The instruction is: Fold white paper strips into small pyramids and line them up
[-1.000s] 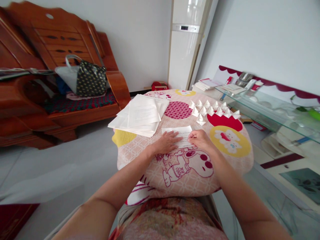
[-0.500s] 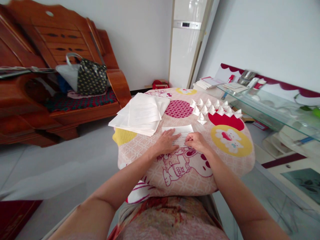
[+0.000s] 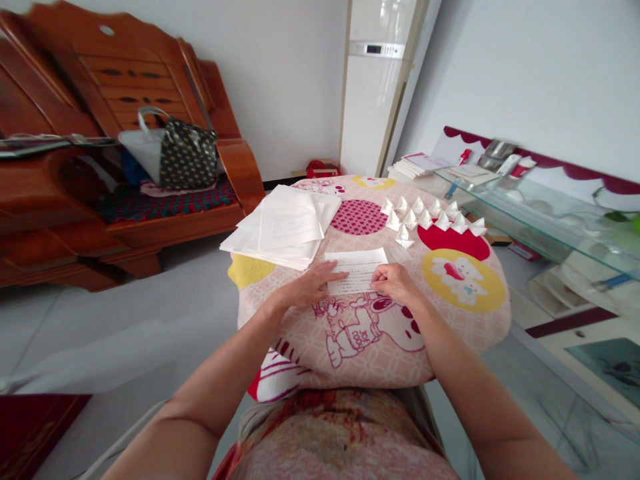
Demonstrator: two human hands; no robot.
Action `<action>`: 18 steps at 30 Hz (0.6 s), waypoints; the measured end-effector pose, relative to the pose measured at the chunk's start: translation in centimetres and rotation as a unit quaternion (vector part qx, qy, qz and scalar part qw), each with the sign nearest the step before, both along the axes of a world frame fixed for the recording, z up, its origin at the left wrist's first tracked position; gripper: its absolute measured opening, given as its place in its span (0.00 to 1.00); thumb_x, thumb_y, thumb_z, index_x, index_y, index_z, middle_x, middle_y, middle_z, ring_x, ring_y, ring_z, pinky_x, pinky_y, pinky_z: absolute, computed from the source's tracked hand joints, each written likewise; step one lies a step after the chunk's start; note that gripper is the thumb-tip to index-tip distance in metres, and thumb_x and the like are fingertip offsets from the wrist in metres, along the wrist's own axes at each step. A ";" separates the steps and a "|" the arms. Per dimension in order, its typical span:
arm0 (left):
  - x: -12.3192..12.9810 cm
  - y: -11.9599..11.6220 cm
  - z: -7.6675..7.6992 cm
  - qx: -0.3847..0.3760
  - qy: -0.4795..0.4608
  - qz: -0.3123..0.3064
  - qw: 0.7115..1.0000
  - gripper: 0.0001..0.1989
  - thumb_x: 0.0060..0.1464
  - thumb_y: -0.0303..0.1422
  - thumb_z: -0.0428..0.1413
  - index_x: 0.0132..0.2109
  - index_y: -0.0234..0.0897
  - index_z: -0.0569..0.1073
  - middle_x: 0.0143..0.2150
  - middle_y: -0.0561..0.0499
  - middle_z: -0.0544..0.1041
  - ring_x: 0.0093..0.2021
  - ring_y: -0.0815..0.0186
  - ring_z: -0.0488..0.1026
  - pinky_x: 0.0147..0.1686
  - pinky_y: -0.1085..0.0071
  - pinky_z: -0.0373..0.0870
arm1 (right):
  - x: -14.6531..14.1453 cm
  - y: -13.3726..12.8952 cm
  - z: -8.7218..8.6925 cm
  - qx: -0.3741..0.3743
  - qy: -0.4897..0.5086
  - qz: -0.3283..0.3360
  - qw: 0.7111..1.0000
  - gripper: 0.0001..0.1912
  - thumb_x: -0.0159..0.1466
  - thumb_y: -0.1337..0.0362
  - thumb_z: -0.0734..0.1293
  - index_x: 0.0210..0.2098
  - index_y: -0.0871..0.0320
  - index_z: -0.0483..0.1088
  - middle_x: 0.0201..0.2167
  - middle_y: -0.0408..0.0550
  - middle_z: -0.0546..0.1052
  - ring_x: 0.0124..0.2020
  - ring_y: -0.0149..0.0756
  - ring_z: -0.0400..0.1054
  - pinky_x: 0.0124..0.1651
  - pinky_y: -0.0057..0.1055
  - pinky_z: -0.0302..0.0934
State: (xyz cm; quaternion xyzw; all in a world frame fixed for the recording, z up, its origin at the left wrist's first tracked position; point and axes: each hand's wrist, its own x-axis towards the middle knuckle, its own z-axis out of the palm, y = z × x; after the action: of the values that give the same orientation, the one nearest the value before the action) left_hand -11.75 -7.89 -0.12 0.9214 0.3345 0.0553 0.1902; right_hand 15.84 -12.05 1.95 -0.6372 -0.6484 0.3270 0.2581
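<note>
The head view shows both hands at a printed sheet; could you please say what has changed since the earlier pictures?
The left hand has drawn leftward to the left side of the printed sheet, uncovering more print. The right hand has shifted slightly left and nearer, by the near right corner. The printed sheet, paper stack and folded paper pieces stayed put.

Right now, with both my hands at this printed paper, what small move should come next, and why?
Perhaps lift the printed paper by its near right corner with the right hand, while the left hand steadies it. The right hand is at that corner, the left hand rests at the left edge, and the paper looks flat.
</note>
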 end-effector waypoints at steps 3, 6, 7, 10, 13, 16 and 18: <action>-0.8 0.6 0.7 0.003 -0.042 -0.039 0.998 0.32 0.59 0.23 0.52 0.69 0.46 0.68 0.74 0.48 0.62 0.74 0.55 0.59 0.72 0.52 0.58 | -0.1 -0.1 -0.1 0.002 0.020 0.001 1.000 0.02 0.51 0.71 0.70 0.23 0.59 0.73 0.18 0.40 0.71 0.20 0.29 0.63 0.26 0.26 0.55; 0.9 1.4 1.5 0.024 -0.094 -0.009 0.995 0.27 0.63 0.27 0.52 0.67 0.42 0.70 0.70 0.45 0.68 0.68 0.57 0.67 0.69 0.54 0.64 | 0.0 -0.1 -0.3 0.002 0.072 -0.023 0.997 0.02 0.50 0.68 0.70 0.25 0.59 0.73 0.18 0.41 0.72 0.19 0.29 0.63 0.24 0.26 0.55; 2.0 1.8 1.7 0.033 -0.102 -0.004 0.994 0.26 0.63 0.29 0.53 0.67 0.41 0.70 0.69 0.45 0.70 0.68 0.57 0.68 0.69 0.54 0.64 | 0.3 0.0 -0.4 0.008 0.096 -0.047 0.994 0.03 0.50 0.66 0.70 0.26 0.59 0.74 0.18 0.41 0.72 0.19 0.29 0.63 0.23 0.26 0.55; 6.3 3.5 1.7 0.065 -0.110 0.004 0.992 0.25 0.63 0.27 0.52 0.66 0.40 0.70 0.67 0.46 0.72 0.67 0.60 0.68 0.69 0.56 0.63 | 1.4 0.5 -0.8 0.066 0.150 -0.161 0.973 0.09 0.53 0.59 0.68 0.28 0.59 0.74 0.19 0.42 0.73 0.19 0.32 0.64 0.22 0.27 0.58; 10.1 5.3 1.0 0.082 -0.086 0.003 0.993 0.29 0.61 0.26 0.52 0.69 0.38 0.66 0.68 0.45 0.71 0.68 0.58 0.67 0.69 0.57 0.63 | 2.8 0.9 -1.3 0.110 0.131 -0.224 0.959 0.10 0.55 0.58 0.66 0.27 0.58 0.73 0.20 0.45 0.75 0.21 0.35 0.68 0.25 0.29 0.62; 12.4 6.4 0.0 0.104 -0.071 0.039 0.991 0.29 0.62 0.26 0.50 0.70 0.34 0.64 0.69 0.40 0.69 0.68 0.55 0.67 0.68 0.55 0.64 | 3.5 1.0 -1.9 0.095 0.087 -0.236 0.963 0.11 0.58 0.58 0.64 0.29 0.59 0.74 0.22 0.47 0.77 0.22 0.36 0.69 0.27 0.29 0.63; 13.0 6.7 -0.7 0.110 -0.078 0.046 0.990 0.27 0.64 0.27 0.48 0.69 0.35 0.64 0.68 0.41 0.70 0.67 0.57 0.68 0.68 0.57 0.65 | 3.5 1.0 -2.1 0.091 0.045 -0.224 0.969 0.11 0.59 0.60 0.63 0.28 0.59 0.75 0.24 0.48 0.78 0.23 0.36 0.70 0.29 0.29 0.64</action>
State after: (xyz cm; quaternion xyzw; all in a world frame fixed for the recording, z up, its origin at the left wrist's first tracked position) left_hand 1.28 -1.24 -0.85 0.9133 0.3523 0.1722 0.1103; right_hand 19.34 -11.06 -0.12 -0.7247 -0.5040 0.2288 0.4103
